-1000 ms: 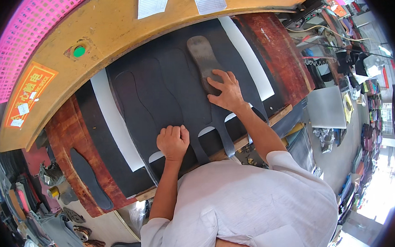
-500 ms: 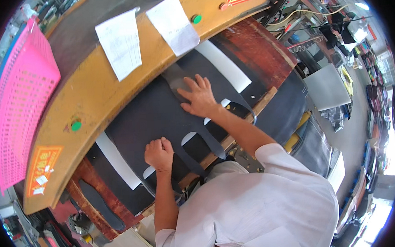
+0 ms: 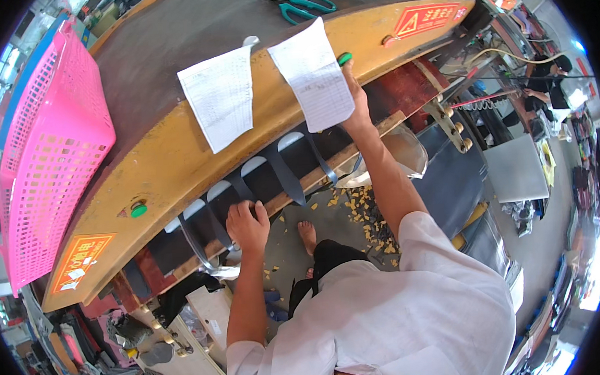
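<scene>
My right hand reaches up to the yellow machine beam, an outstretched finger at a green button. A hanging sheet of paper partly covers this hand. Lower down, my left hand is curled by the front edge of the machine bed; anything under its fingers is hidden. Beside it a dark sheet ends in several hanging strips, with white rounded pieces between them. The beam hides the rest of that sheet.
On the machine top lie teal-handled scissors. Another paper hangs on the beam, left of the first. A pink basket stands at far left; a second green button sits below it. Yellow scraps litter the floor.
My right hand has left the dark sheet and gone up to the green button. The left hand has moved nearer to the front edge. The beam now covers most of the sheet.
</scene>
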Motion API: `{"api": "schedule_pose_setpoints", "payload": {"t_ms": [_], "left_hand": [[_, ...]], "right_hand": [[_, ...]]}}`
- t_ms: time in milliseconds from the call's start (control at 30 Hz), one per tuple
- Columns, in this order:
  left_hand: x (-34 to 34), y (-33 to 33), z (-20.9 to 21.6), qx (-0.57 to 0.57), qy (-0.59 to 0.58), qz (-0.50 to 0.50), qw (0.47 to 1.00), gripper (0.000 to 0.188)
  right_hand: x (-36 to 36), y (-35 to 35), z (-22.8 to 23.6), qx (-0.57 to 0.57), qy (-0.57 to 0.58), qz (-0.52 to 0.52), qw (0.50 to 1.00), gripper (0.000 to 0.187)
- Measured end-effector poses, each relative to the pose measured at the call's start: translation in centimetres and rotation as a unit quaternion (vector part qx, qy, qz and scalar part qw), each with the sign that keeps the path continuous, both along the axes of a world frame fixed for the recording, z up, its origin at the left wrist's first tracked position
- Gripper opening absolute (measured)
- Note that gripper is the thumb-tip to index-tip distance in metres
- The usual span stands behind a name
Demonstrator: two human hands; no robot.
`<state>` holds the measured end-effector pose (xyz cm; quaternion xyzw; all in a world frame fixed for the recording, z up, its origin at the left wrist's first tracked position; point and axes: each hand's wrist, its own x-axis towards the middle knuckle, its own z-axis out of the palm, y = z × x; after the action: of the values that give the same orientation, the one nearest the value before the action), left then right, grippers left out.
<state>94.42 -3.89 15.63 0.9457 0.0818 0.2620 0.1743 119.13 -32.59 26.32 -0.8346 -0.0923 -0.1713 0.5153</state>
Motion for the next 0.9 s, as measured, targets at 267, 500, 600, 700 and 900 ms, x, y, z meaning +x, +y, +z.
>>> {"api": "schedule_pose_setpoints", "payload": {"t_ms": [267, 500, 600, 700, 900], "left_hand": [[3.2, 1.8, 1.8, 0.011, 0.028, 0.014, 0.999, 0.018], [3.3, 1.7, 1.0, 0.017, -0.003, 0.019, 1.000, 0.017], [3.3, 1.6, 0.8, 0.020, -0.011, 0.019, 1.000, 0.017], [2.9, 1.2, 0.5, 0.006, -0.009, 0.025, 1.000, 0.018], [-2.2, -1.6, 0.4, -0.027, 0.014, 0.023, 0.999, 0.019]], "right_hand": [[-6.9, 2.6, -6.4, -0.127, -0.100, 0.113, 0.980, 0.019], [-8.2, 3.2, -9.3, -0.202, -0.117, 0.135, 0.963, 0.012], [-8.0, 2.8, -9.6, -0.197, -0.121, 0.146, 0.962, 0.011], [-8.5, 2.6, -10.1, -0.193, -0.123, 0.145, 0.963, 0.018], [-13.6, -0.1, -8.8, -0.191, -0.006, 0.131, 0.973, 0.045]]}}
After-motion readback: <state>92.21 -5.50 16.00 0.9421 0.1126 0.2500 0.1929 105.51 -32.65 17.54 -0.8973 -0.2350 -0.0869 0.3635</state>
